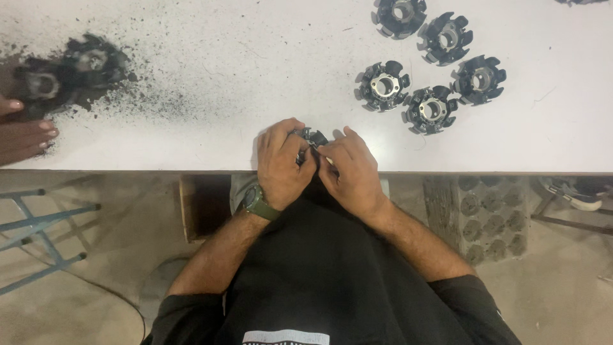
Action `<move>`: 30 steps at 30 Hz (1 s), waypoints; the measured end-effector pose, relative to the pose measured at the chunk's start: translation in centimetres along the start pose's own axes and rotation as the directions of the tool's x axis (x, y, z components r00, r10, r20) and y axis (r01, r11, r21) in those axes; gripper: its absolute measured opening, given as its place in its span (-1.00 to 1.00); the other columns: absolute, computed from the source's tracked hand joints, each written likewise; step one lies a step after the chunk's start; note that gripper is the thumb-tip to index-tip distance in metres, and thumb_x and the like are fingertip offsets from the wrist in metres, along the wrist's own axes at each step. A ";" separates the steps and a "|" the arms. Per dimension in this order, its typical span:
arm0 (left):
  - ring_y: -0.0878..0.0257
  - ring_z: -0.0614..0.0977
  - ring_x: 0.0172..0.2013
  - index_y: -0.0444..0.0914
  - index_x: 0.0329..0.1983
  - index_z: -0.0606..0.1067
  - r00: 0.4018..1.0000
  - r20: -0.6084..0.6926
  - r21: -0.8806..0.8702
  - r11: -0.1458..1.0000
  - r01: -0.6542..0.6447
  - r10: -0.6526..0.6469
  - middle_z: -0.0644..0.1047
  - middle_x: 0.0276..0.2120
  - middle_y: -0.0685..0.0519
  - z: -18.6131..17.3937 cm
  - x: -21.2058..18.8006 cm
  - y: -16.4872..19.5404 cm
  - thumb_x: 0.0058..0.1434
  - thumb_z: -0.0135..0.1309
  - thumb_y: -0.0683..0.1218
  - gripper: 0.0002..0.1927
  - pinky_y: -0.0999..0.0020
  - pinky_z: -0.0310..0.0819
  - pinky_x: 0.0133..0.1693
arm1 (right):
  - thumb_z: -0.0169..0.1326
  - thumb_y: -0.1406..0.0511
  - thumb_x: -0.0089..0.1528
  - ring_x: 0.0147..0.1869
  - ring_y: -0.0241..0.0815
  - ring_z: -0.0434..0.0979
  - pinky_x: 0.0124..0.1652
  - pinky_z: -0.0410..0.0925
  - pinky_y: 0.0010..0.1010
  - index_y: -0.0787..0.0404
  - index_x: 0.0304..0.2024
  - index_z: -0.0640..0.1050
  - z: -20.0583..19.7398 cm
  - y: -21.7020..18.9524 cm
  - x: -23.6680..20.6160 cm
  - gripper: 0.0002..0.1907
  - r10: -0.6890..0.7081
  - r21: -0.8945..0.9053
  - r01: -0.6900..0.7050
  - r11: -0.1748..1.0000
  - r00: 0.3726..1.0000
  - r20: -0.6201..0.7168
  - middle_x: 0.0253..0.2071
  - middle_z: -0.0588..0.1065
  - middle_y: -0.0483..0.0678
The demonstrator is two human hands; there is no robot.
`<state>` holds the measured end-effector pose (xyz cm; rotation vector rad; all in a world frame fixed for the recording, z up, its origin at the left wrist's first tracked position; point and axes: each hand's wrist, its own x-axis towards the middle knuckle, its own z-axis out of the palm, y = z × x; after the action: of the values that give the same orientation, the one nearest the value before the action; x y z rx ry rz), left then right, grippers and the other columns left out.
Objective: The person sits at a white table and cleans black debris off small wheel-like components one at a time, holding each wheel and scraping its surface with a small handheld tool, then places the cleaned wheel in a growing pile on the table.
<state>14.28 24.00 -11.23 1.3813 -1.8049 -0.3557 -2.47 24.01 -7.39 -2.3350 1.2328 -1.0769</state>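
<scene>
At the lower centre of the white desk [191, 83], the left hand [281, 163] and right hand [351, 172] both close their grip on a dark toothed metal part [313, 137], mostly hidden by the fingers. Five similar parts [431, 108] lie at upper right. Black dust [128, 83] and blurred parts [45, 83] sit upper left, beside another person's fingers [25, 134]; a further part is cut off at the top right edge.

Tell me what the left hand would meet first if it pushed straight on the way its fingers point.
Likely the dark star-shaped part the left hand already touches, held with the right hand. Beyond it lies bare white table, though depth is unclear.
</scene>
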 end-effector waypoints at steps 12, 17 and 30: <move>0.03 0.50 0.07 -0.24 -0.34 0.49 0.999 -0.033 -0.015 1.000 -0.027 0.027 0.49 0.03 0.01 0.0 0.0 0.2 0.09 0.23 -0.25 -0.86 0.00 0.30 0.12 | 0.18 0.49 0.15 -0.05 0.24 0.46 0.28 0.32 0.11 0.27 -0.14 0.53 -0.1 -0.3 0.2 -0.78 0.016 -0.092 -0.007 0.996 0.995 0.096 -0.24 0.44 0.10; 0.02 0.51 0.04 -0.24 -0.36 0.49 0.997 -0.058 -0.014 0.999 -0.042 0.041 0.51 0.01 -0.01 -0.2 0.0 0.6 0.06 0.23 -0.25 -0.86 0.02 0.32 0.07 | 0.14 0.50 0.16 -0.02 0.27 0.44 0.28 0.29 0.12 0.31 -0.14 0.51 0.1 -0.7 -0.4 -0.79 -0.041 -0.149 0.051 0.988 0.997 0.068 -0.20 0.43 0.15; 0.06 0.56 0.04 -0.26 -0.25 0.50 0.992 -0.056 -0.220 0.970 0.100 -0.115 0.48 0.14 -0.07 -1.2 -0.2 1.3 0.18 0.19 -0.22 -0.88 0.15 0.50 0.03 | 0.15 0.46 0.20 -0.12 0.18 0.51 0.27 0.30 0.13 0.26 -0.12 0.52 -0.5 -0.5 -0.5 -0.81 -0.040 -0.087 0.045 0.995 0.998 0.055 -0.31 0.45 0.07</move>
<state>14.36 24.94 -9.70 1.3234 -1.5876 -0.5402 -2.73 24.70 -7.00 -2.4496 1.2405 -0.9852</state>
